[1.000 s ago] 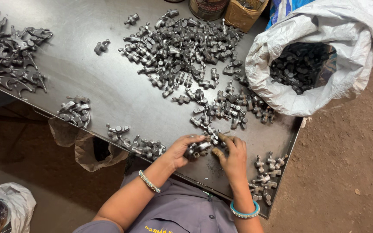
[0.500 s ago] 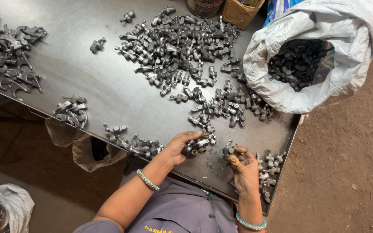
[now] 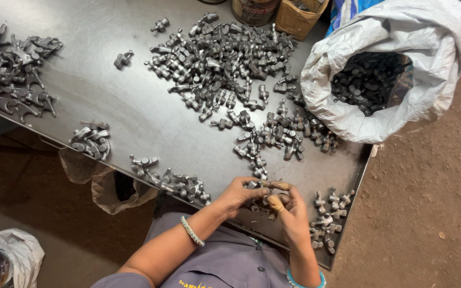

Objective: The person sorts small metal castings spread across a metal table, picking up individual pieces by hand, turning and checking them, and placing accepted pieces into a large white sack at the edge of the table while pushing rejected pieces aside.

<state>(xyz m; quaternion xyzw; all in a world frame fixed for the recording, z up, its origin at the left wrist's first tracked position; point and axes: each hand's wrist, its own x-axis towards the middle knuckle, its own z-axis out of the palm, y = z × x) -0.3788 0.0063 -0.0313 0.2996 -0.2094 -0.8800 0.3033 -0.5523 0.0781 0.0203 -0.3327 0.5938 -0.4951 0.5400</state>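
Together our left hand (image 3: 239, 193) and right hand (image 3: 290, 209) pinch one small grey forged metal part (image 3: 254, 185); it looks heavy, rigid, best gripped by its stem.

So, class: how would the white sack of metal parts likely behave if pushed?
The sack is probably floppy: its woven rim is crumpled and folded. Full of dark parts, it likely feels heavy and would slump rather than slide.

small metal part (image 3: 254, 185) mostly hidden by fingers (image 3: 273, 185), tin (image 3: 254, 9) cut off, perhaps rusty
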